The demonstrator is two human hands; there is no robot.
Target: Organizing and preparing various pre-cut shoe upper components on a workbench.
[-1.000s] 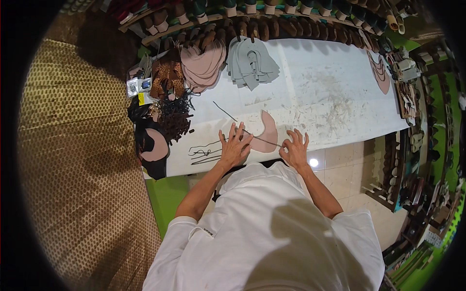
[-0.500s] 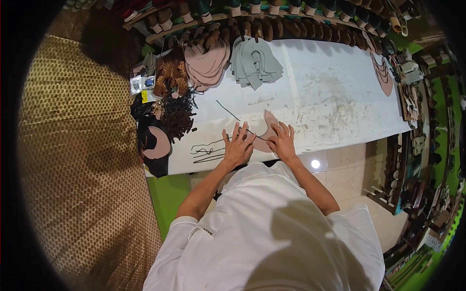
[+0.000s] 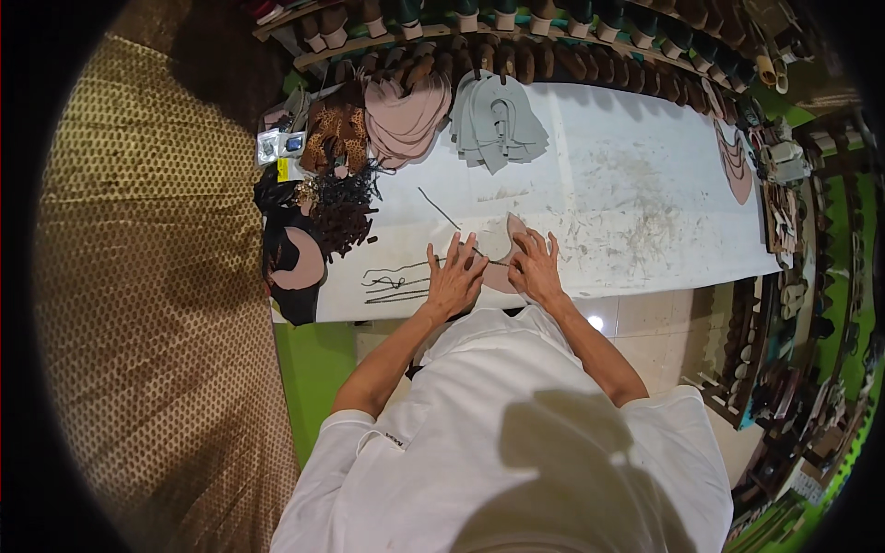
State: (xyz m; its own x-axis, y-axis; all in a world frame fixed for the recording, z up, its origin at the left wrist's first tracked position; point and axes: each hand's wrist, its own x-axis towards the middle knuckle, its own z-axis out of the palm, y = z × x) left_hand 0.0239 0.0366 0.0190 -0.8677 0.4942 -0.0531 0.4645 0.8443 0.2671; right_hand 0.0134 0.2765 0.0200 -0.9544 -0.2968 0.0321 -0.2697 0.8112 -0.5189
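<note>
Spread fingers of the left hand (image 3: 454,282) press over the left side of a flat, dusty-pink crescent-shaped piece (image 3: 501,278) on the white-covered table (image 3: 659,253). Right-hand (image 3: 539,271) fingers bend over its other side — whether they pinch the thin dark cord (image 3: 492,262) crossing it, I cannot tell. Beyond — stacked grey cut pieces (image 3: 474,125).

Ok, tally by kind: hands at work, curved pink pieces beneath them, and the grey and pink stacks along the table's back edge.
Hands: 2 (left hand, right hand)
Curved pink piece: 1
Grey stack: 1
Pink stacks: 2 (left pink stack, far-right pink stack)
Total: 6
</note>
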